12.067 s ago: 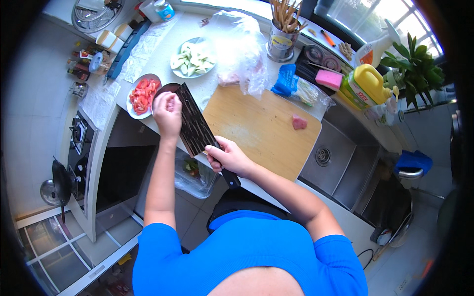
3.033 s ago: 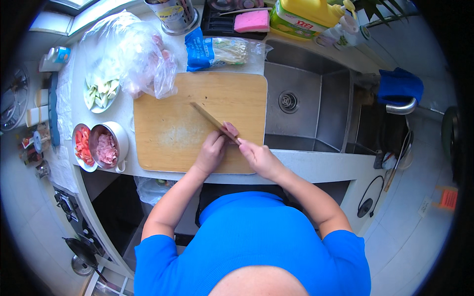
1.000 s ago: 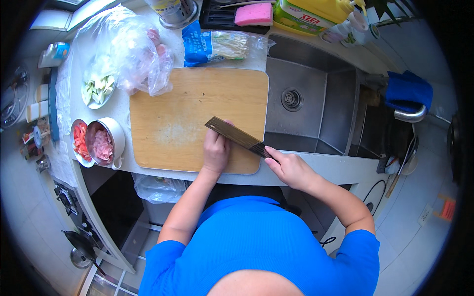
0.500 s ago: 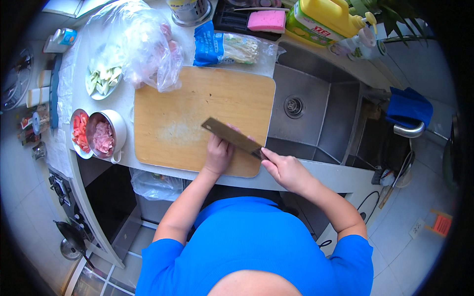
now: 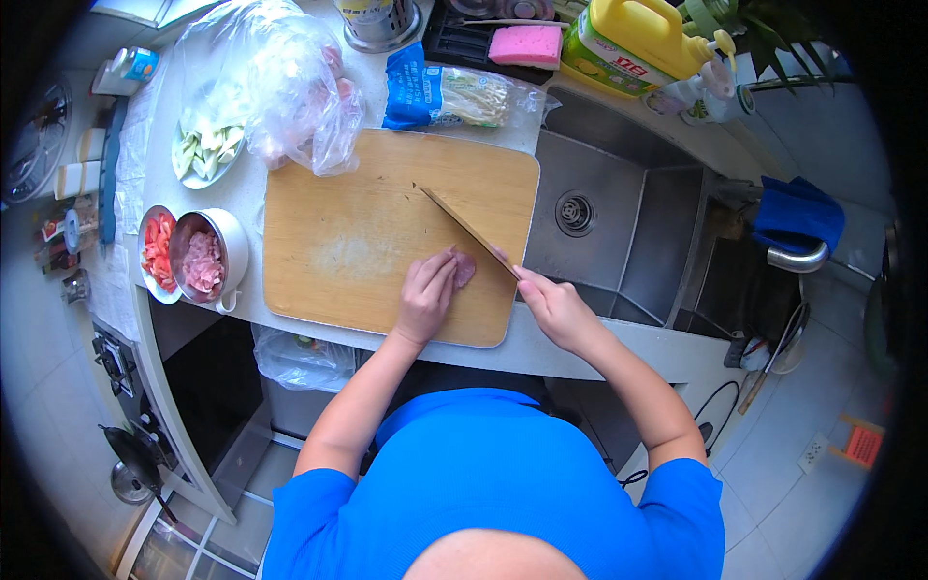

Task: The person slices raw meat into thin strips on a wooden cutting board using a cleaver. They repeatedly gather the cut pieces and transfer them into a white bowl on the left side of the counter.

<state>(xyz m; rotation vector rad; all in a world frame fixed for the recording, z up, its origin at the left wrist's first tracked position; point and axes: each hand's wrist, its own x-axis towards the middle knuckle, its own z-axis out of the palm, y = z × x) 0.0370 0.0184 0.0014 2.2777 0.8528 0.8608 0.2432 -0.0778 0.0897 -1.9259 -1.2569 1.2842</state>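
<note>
A piece of pink raw meat (image 5: 465, 270) lies on the wooden cutting board (image 5: 329, 222), toward its lower right. My left hand (image 5: 423, 295) holds that piece from its left side, with the fingers bent and pressed together on it. In my right hand (image 5: 563, 315) is a kitchen knife (image 5: 468, 226), gripped by the handle at the board's right edge. Its broad blade slants up and left over the board, just beyond the meat, and is seen nearly edge-on. A bit of pink meat shows by the blade near the handle.
Left of the board stand a metal cup of chopped meat (image 5: 228, 242), a dish of red pieces (image 5: 158, 280) and a plate of pale green slices (image 5: 184, 176). A plastic bag (image 5: 300, 97) and a mushroom packet (image 5: 454, 94) lie behind it. The sink (image 5: 604, 164) adjoins on the right.
The knife has moved up and right, away from my left fingers, and its blade has turned from flat-looking to nearly edge-on. The meat beside my left hand now shows.
</note>
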